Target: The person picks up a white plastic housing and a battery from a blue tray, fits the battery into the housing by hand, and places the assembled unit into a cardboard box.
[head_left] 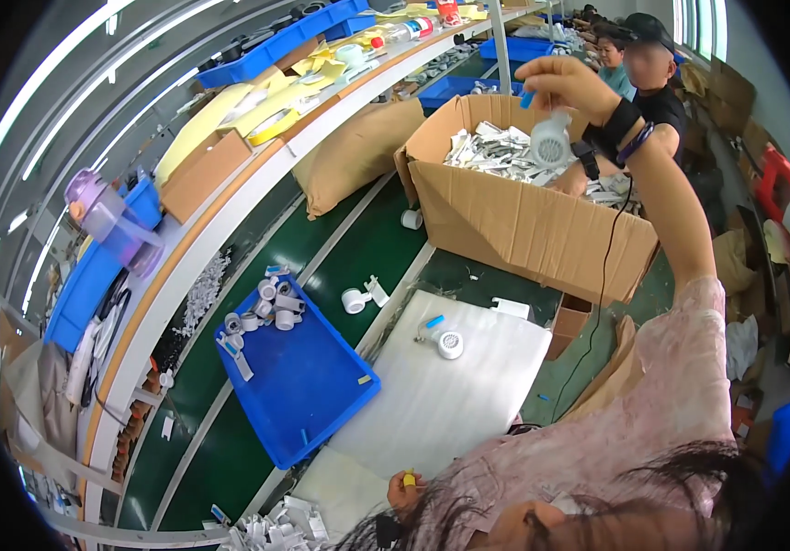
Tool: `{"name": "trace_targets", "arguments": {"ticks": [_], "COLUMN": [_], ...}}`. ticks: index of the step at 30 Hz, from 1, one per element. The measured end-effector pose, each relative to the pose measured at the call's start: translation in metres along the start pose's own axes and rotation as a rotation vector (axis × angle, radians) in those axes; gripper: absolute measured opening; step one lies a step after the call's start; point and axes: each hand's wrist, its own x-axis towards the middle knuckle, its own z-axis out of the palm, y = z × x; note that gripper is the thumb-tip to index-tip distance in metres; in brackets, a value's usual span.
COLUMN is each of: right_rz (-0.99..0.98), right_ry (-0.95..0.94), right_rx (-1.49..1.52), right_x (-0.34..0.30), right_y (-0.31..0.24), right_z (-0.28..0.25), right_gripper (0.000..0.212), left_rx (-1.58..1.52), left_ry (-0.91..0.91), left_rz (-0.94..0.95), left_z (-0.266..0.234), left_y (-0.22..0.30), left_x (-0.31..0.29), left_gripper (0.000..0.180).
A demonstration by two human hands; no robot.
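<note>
My right hand (568,87) is raised over a big cardboard box (524,220), its fingers closed on a white part with a round grille (551,147). A small blue piece (526,98) shows at the fingertips. White plastic pieces (496,147) fill the box. Low in the picture, my left hand (402,496) is closed around a small yellow thing (409,478), mostly hidden by the fingers. A similar grilled white part (450,345) lies on the white foam-covered surface (468,413) in front of me, beside a blue tab (434,321).
A blue tray (308,395) with several white round parts stands left of the foam. White pieces (276,531) are heaped at the lower edge. Another person (657,92) reaches into the box. A black cable (608,266) hangs down its side. A long shelf (257,156) runs along the left.
</note>
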Motion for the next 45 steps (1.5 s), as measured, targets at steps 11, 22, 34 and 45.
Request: {"name": "trace_targets", "arguments": {"ticks": [11,22,34,45], "right_rz": [0.085,-0.294,-0.910,-0.477], "right_ry": [0.523,-0.239,-0.872,-0.458], "right_rx": [-0.556,-0.479,-0.433,-1.040], "right_x": [0.243,0.179,0.019,0.238], "right_y": [0.234,0.405,0.379,0.604], "right_z": [-0.169,-0.104,-0.034,-0.217], "right_gripper": [0.035,0.041,0.045,0.044], "left_rx": [-0.167,0.202,0.255,1.216], "left_ry": [0.136,0.498,0.398,0.504], "left_rz": [-0.221,-0.163,-0.244,0.425], "left_z": [0.074,0.157,0.166,0.169], "left_y": [-0.023,0.069,0.098,0.138], "left_x": [0.067,0.057,0.128,0.335], "left_gripper": [0.022,0.021,0.022,0.058]}}
